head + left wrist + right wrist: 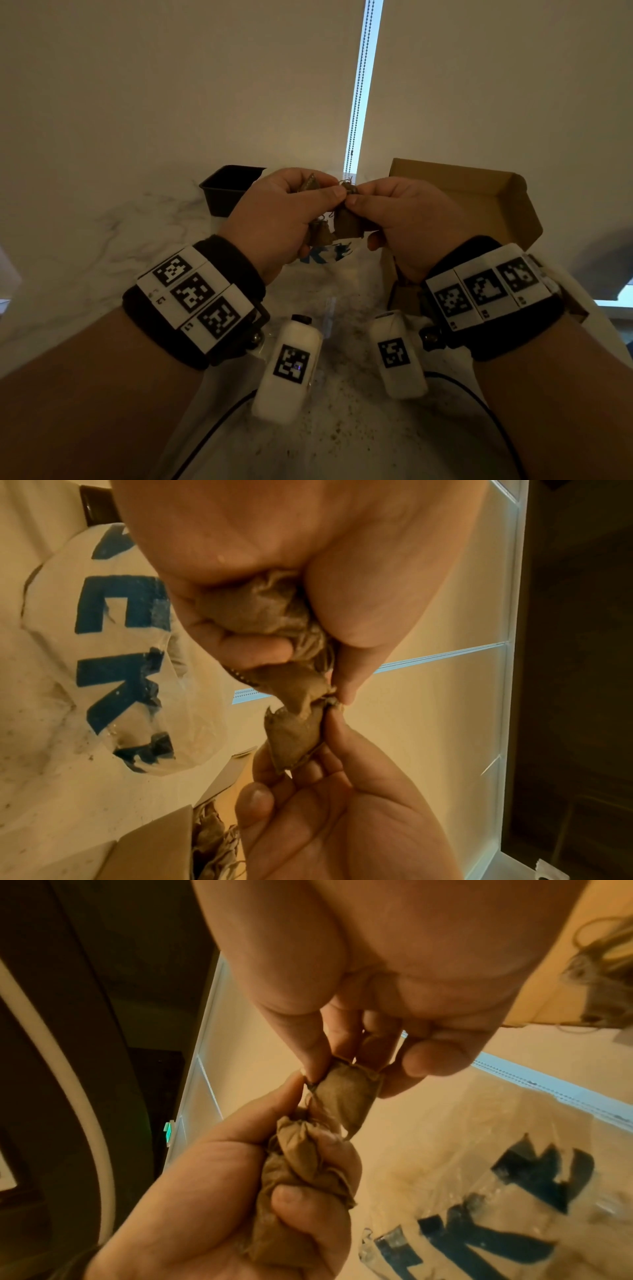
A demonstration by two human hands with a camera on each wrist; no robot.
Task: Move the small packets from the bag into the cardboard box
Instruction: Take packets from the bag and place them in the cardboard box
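A: Small packets (317, 233), brown and crumpled, are sitting bunched in the left hand (277, 219) at the centre of the head view. How is that hand gripping them?

B: Its fingers are curling round the bunch (301, 1172), and its thumb (325, 197) is reaching across toward the other hand. The left wrist view is showing the bunch (260, 610) wedged against the palm at upper centre.

A: And the right hand (404, 219)?

B: It is pinching 1 packet (346, 1093) by its top edge between thumb and fingertips (315, 1058). That packet is hanging just beside the bunch; a thin thread seems to be joining them, though I cannot tell for sure.

A: Where is the bag (329, 260)?

B: It is lying on the marble counter (120, 226), directly below the hands. It is whitish plastic with blue letters (113, 647), filling the left of the left wrist view.

A: And the cardboard box (496, 198)?

B: It is standing open at centre right of the head view, lid flap raised, behind the right hand. More brown packets (212, 840) are lying inside it, at lower centre of the left wrist view.

A: Anything else?

B: A black tray (229, 188) is sitting at upper left of the hands, and a bead chain (358, 85) is hanging in a bright gap between blinds.
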